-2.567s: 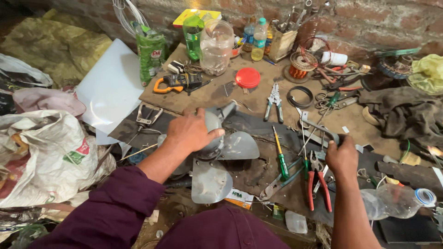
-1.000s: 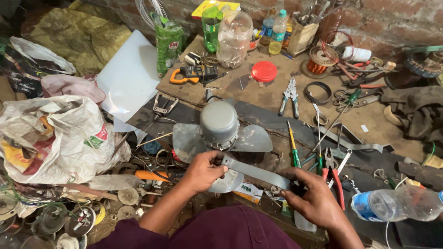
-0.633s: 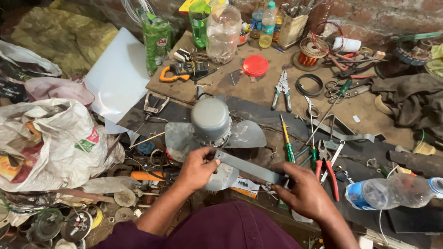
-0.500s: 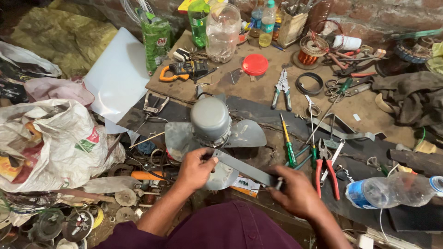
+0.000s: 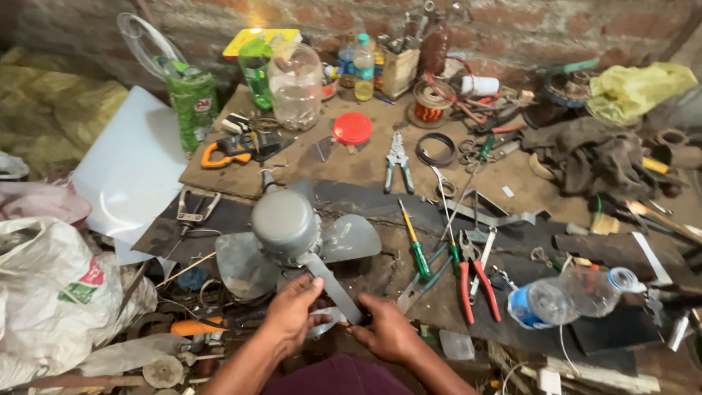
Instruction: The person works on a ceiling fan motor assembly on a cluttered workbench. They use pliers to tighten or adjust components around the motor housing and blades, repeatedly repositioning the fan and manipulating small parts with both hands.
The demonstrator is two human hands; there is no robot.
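Observation:
A grey fan motor (image 5: 284, 224) with metal blades (image 5: 349, 238) stands upright on the cluttered bench. A flat grey metal bar (image 5: 330, 284) slants down from the motor toward me. My left hand (image 5: 294, 313) grips the bar's upper part just below the motor. My right hand (image 5: 386, 333) holds the bar's lower end. Both hands are close together at the bench's near edge.
Green screwdriver (image 5: 414, 243), red-handled pliers (image 5: 475, 274), grey pliers (image 5: 395, 159), red lid (image 5: 352, 128), clear jar (image 5: 295, 88), green bottles (image 5: 191, 99), lying plastic bottle (image 5: 567, 295), white board (image 5: 131, 168), white sack (image 5: 51, 292), dark rags (image 5: 585, 150).
My left hand left the motor's top and took the bar. My right hand came in from the right and slid up the bar toward the left hand; the bar now tilts steeper.

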